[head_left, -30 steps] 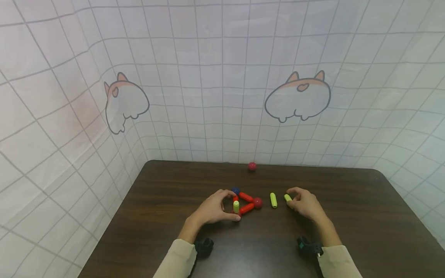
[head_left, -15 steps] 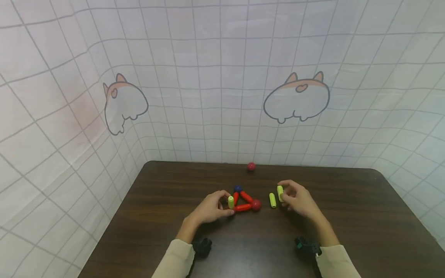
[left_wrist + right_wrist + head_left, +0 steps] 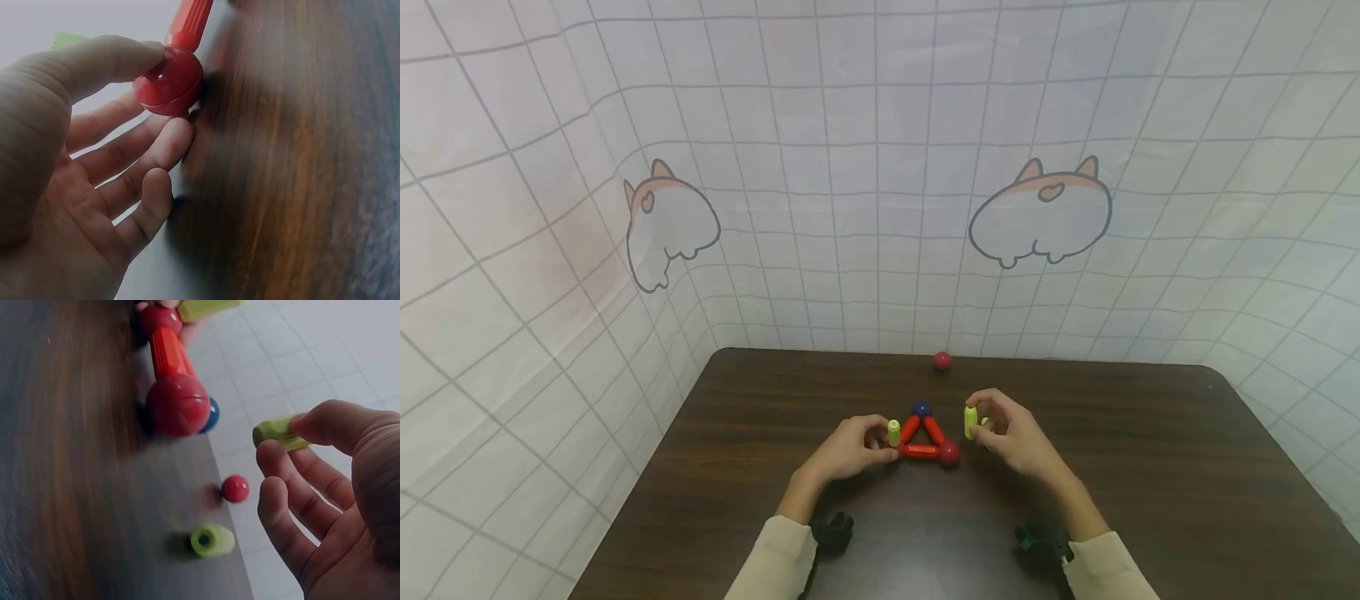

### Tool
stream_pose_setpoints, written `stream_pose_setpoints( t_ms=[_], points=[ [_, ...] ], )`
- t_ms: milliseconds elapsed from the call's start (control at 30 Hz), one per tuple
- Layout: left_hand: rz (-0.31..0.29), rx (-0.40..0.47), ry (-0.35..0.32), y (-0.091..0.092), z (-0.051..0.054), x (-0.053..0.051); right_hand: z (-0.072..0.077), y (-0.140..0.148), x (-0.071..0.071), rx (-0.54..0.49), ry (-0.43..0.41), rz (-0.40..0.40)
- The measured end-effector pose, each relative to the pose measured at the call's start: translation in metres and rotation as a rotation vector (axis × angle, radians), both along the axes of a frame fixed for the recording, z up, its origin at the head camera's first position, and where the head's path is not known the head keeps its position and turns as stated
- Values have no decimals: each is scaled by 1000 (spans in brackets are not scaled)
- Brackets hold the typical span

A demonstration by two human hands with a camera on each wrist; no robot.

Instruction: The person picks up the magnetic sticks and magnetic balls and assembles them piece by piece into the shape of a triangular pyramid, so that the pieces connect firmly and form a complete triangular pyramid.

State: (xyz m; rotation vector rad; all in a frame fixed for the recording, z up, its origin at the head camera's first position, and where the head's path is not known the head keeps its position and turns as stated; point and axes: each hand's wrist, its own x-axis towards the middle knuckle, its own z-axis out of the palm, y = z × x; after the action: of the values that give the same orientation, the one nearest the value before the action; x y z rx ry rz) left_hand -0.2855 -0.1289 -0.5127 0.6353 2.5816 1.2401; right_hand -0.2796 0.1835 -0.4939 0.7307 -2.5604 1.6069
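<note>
A flat triangle of red rods [image 3: 921, 452] lies on the table, with red balls at its two near corners and a blue ball [image 3: 921, 409] at the far one. My left hand [image 3: 842, 452] grips the near-left red ball [image 3: 169, 81] between thumb and fingers. On that ball a yellow-green rod [image 3: 893, 432] stands upright. My right hand [image 3: 1018, 437] pinches a second yellow-green rod [image 3: 971, 422], lifted upright to the right of the triangle, apart from the near-right red ball [image 3: 950, 453]. Another yellow-green rod [image 3: 212, 540] lies on the table, mostly hidden behind the right hand in the head view.
A loose red ball [image 3: 942, 361] sits close to the far edge of the dark wooden table [image 3: 1112, 400]. A white gridded cloth [image 3: 865, 208] hangs behind the table and along the left side.
My right hand has picked a yellow-green rod off the table and carried it left toward the triangle. The left hand has turned the triangle and drawn its held corner slightly left.
</note>
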Motion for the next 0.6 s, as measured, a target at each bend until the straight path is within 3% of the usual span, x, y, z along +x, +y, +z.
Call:
stream_pose_setpoints(
  t_ms=[300,600],
  points=[
    [-6,-2,7,-1,-3,-3,0,-17,5,2,-5,61],
    [1,-7,-8,-2,-1,-1,-2,-26,9,79,-29,46]
  ],
)
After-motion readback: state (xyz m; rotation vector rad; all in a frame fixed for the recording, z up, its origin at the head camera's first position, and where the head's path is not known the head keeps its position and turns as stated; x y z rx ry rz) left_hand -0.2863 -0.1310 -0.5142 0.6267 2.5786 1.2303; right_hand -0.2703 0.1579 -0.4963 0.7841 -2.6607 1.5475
